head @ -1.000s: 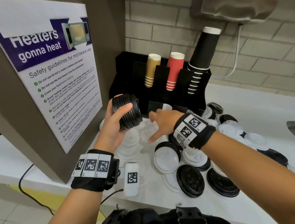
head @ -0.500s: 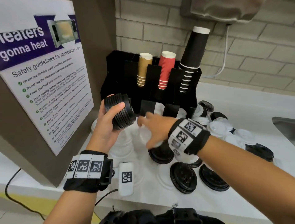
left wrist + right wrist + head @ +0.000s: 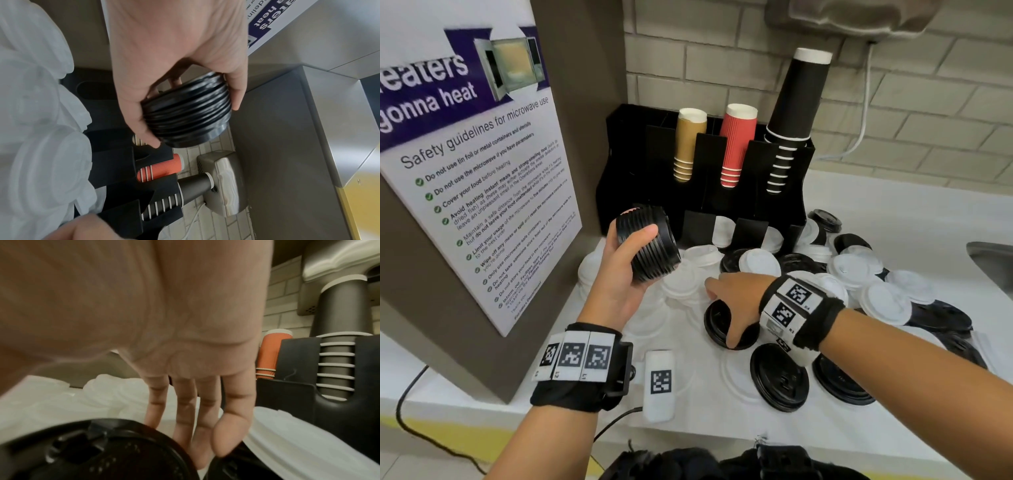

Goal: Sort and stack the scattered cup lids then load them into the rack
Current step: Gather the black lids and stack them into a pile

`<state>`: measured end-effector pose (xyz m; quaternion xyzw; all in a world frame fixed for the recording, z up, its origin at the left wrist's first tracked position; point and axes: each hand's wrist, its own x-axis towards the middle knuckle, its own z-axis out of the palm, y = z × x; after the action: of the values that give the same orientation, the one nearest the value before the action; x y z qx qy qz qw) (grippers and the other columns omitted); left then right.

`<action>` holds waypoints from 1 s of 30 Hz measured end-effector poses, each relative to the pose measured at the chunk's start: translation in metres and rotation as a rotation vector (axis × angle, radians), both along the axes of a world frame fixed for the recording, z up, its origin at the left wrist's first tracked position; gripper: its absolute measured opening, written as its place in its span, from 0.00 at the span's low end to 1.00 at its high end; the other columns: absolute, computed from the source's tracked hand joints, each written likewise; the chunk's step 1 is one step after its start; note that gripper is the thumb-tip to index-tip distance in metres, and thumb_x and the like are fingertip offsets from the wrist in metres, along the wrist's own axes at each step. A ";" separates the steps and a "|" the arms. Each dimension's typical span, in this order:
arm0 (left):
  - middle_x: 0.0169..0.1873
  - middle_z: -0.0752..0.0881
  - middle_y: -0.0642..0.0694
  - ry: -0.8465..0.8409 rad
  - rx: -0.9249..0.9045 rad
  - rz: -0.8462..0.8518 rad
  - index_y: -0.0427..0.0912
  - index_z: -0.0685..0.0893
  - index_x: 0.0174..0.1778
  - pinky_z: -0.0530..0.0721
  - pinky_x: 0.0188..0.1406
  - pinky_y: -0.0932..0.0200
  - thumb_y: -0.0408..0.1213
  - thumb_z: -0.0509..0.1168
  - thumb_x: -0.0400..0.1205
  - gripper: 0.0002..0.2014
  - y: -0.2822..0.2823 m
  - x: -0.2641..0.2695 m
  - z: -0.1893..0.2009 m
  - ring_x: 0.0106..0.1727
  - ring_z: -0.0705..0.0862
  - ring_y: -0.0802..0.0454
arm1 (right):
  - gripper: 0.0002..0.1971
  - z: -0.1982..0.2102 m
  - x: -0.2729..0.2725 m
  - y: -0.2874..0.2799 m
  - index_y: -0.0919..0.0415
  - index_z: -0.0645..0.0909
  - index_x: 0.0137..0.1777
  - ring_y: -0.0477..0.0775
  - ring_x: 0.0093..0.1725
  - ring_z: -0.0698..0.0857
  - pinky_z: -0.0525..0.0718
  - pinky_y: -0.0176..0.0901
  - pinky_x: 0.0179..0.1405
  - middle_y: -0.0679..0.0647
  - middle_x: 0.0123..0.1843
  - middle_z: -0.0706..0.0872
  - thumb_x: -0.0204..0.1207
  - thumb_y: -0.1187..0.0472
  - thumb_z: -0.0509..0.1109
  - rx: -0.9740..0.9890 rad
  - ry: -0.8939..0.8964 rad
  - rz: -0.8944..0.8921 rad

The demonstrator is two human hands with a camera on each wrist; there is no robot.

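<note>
My left hand (image 3: 635,236) grips a stack of black lids (image 3: 650,248) on its side, above the counter in front of the rack; the left wrist view shows thumb and fingers curled round the stack of black lids (image 3: 185,112). My right hand (image 3: 722,311) lies over a single black lid (image 3: 717,325) on the counter, fingers (image 3: 183,415) straight and reaching down at its far rim, thumb at the near rim. Several loose white lids (image 3: 883,305) and black lids (image 3: 779,377) lie scattered. The black rack (image 3: 619,164) holds gold, red and black cup stacks, with white lids (image 3: 724,226) in its lower slots.
A brown cabinet with a microwave poster (image 3: 465,171) walls off the left. A white tagged device (image 3: 661,387) lies near the counter's front edge. A metal sink rim (image 3: 993,263) is at the right, and a metal wall unit (image 3: 859,17) hangs above the rack.
My right hand came down and toward me onto the black lid; the white lid that lay on it a second ago is gone. The left hand keeps holding the stack.
</note>
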<state>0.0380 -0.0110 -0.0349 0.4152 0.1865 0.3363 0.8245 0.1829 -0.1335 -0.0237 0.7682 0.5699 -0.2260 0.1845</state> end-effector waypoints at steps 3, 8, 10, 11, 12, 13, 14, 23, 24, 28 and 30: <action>0.55 0.85 0.42 0.006 -0.032 -0.023 0.46 0.77 0.65 0.89 0.44 0.43 0.41 0.72 0.69 0.26 0.001 0.002 -0.001 0.52 0.88 0.45 | 0.37 0.008 0.011 0.001 0.55 0.67 0.66 0.55 0.51 0.81 0.86 0.52 0.51 0.53 0.56 0.78 0.61 0.48 0.82 0.085 0.093 -0.062; 0.54 0.85 0.41 0.010 -0.022 -0.069 0.39 0.75 0.70 0.88 0.41 0.44 0.41 0.72 0.70 0.31 -0.002 0.003 0.001 0.52 0.87 0.44 | 0.28 0.046 0.034 0.000 0.48 0.71 0.62 0.49 0.46 0.83 0.85 0.43 0.48 0.51 0.54 0.81 0.65 0.52 0.81 0.409 0.420 -0.256; 0.56 0.84 0.40 0.010 -0.004 -0.089 0.38 0.73 0.74 0.88 0.43 0.42 0.41 0.73 0.69 0.35 -0.004 0.003 0.004 0.52 0.87 0.44 | 0.25 0.056 0.035 -0.003 0.47 0.73 0.61 0.49 0.45 0.84 0.85 0.45 0.49 0.53 0.57 0.80 0.66 0.55 0.80 0.606 0.603 -0.351; 0.57 0.84 0.39 0.013 0.011 -0.098 0.39 0.72 0.74 0.89 0.44 0.40 0.42 0.74 0.68 0.37 -0.004 0.003 0.004 0.54 0.86 0.44 | 0.24 0.057 0.033 -0.004 0.46 0.74 0.61 0.50 0.47 0.85 0.87 0.47 0.50 0.54 0.58 0.80 0.68 0.56 0.79 0.694 0.698 -0.396; 0.59 0.83 0.38 0.016 0.029 -0.108 0.40 0.72 0.74 0.88 0.47 0.38 0.43 0.74 0.67 0.38 -0.005 0.004 0.005 0.57 0.85 0.42 | 0.22 0.057 0.028 -0.006 0.45 0.75 0.61 0.52 0.49 0.86 0.88 0.49 0.51 0.54 0.59 0.80 0.69 0.57 0.78 0.769 0.792 -0.431; 0.62 0.83 0.36 0.018 0.047 -0.117 0.41 0.72 0.74 0.87 0.49 0.36 0.44 0.75 0.66 0.39 -0.006 0.004 0.005 0.59 0.84 0.40 | 0.21 0.054 0.022 -0.007 0.45 0.76 0.61 0.53 0.51 0.86 0.89 0.53 0.52 0.55 0.60 0.80 0.70 0.59 0.78 0.830 0.885 -0.453; 0.63 0.82 0.35 0.017 0.061 -0.125 0.42 0.73 0.73 0.86 0.51 0.35 0.45 0.75 0.65 0.38 -0.007 0.004 0.004 0.61 0.83 0.38 | 0.22 0.050 0.014 -0.008 0.45 0.76 0.62 0.54 0.52 0.87 0.89 0.55 0.53 0.57 0.60 0.79 0.71 0.61 0.77 0.877 0.974 -0.463; 0.57 0.85 0.43 -0.001 0.152 -0.175 0.53 0.80 0.62 0.87 0.41 0.46 0.45 0.77 0.64 0.28 -0.002 0.002 -0.003 0.56 0.87 0.44 | 0.25 0.015 -0.028 -0.009 0.45 0.77 0.66 0.64 0.63 0.82 0.87 0.62 0.56 0.56 0.62 0.80 0.69 0.59 0.74 1.159 1.208 -0.509; 0.56 0.86 0.43 0.005 0.158 -0.196 0.53 0.81 0.62 0.87 0.41 0.47 0.45 0.77 0.65 0.28 -0.002 0.002 -0.004 0.55 0.87 0.45 | 0.25 0.015 -0.028 -0.010 0.45 0.77 0.67 0.62 0.63 0.82 0.87 0.60 0.56 0.54 0.62 0.81 0.70 0.59 0.74 1.156 1.195 -0.500; 0.58 0.85 0.42 0.013 0.161 -0.235 0.51 0.80 0.65 0.87 0.43 0.45 0.44 0.77 0.65 0.30 -0.002 0.001 -0.007 0.56 0.87 0.44 | 0.28 0.017 -0.029 -0.012 0.49 0.75 0.73 0.57 0.62 0.84 0.87 0.51 0.53 0.53 0.62 0.83 0.71 0.62 0.71 1.136 1.151 -0.472; 0.59 0.85 0.41 0.015 0.155 -0.242 0.50 0.80 0.65 0.87 0.45 0.42 0.44 0.77 0.65 0.30 -0.002 0.000 -0.007 0.58 0.86 0.42 | 0.29 0.019 -0.031 -0.012 0.50 0.75 0.73 0.57 0.62 0.84 0.88 0.52 0.54 0.54 0.63 0.82 0.71 0.62 0.70 1.137 1.129 -0.471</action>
<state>0.0383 -0.0134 -0.0420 0.4998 0.1147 0.2448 0.8229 0.1514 -0.1456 -0.0051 0.6145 0.4284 -0.2876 -0.5968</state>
